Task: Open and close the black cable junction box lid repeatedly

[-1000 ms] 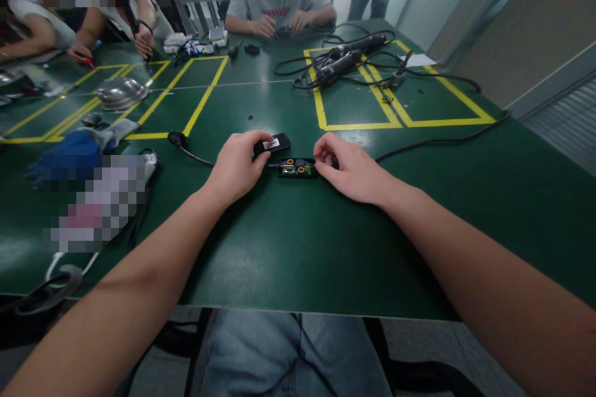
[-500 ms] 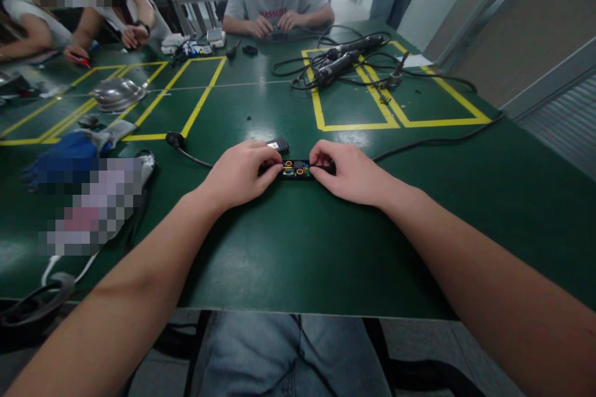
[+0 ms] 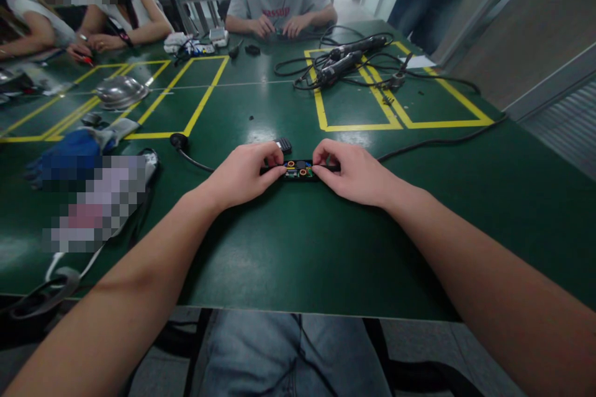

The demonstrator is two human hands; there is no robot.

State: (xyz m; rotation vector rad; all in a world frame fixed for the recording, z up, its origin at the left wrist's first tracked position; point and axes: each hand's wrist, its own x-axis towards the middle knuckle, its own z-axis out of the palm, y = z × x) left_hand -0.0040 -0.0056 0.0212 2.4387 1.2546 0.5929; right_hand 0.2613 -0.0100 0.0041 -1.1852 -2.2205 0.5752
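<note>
Between my hands, a small black casing with an exposed circuit board point(image 3: 298, 170) lies low over the green table; coils and coloured wires show in it. My left hand point(image 3: 249, 169) pinches its left end with thumb and curled fingers. At the opposite end, my right hand point(image 3: 351, 169) is closed on it the same way. A black cable with a round plug point(image 3: 179, 141) runs out to the left, and another black cable point(image 3: 428, 139) trails off to the right. Just behind my left fingertips lies a black ribbed cover point(image 3: 284, 145), partly hidden.
Electric screwdrivers point(image 3: 339, 65) with tangled cords lie inside yellow tape at the back right. Left are a blue glove point(image 3: 69, 155), a blurred pouch-like item point(image 3: 97, 205) and a metal bowl point(image 3: 121, 93). A person point(image 3: 282, 0) sits across the table point(image 3: 316, 254).
My hands keep the same pinch on the circuit board casing. The whole view has shifted slightly. At the far left, a seated person's hands have moved closer together.
</note>
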